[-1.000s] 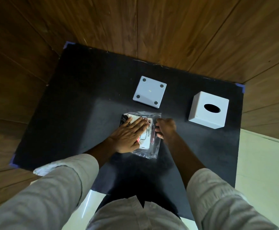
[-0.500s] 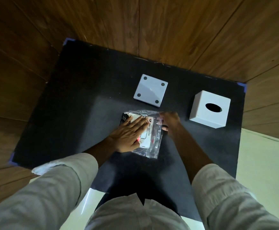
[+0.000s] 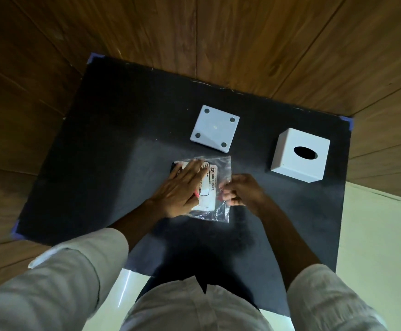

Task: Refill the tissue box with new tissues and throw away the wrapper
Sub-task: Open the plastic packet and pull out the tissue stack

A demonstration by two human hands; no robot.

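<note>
A pack of tissues in a clear plastic wrapper [image 3: 211, 185] lies in the middle of a black mat [image 3: 104, 149]. My left hand [image 3: 182, 187] lies flat on top of the pack, fingers spread, pressing it down. My right hand [image 3: 239, 189] pinches the loose right edge of the wrapper. The white tissue box cover [image 3: 301, 155], with a dark oval slot on top, stands to the right of the pack. The box's square white base plate [image 3: 215, 127], with dark round feet at its corners, lies just beyond the pack.
The mat lies on a wooden floor [image 3: 242, 39], with blue tape at its corners. Pale tiles [image 3: 381, 235] run along the right and near side. My two light sleeves fill the bottom of the view.
My right hand has slid from the wrapper's far right corner down to the middle of its right edge and closed on the plastic. The left hand stays flat on the pack.
</note>
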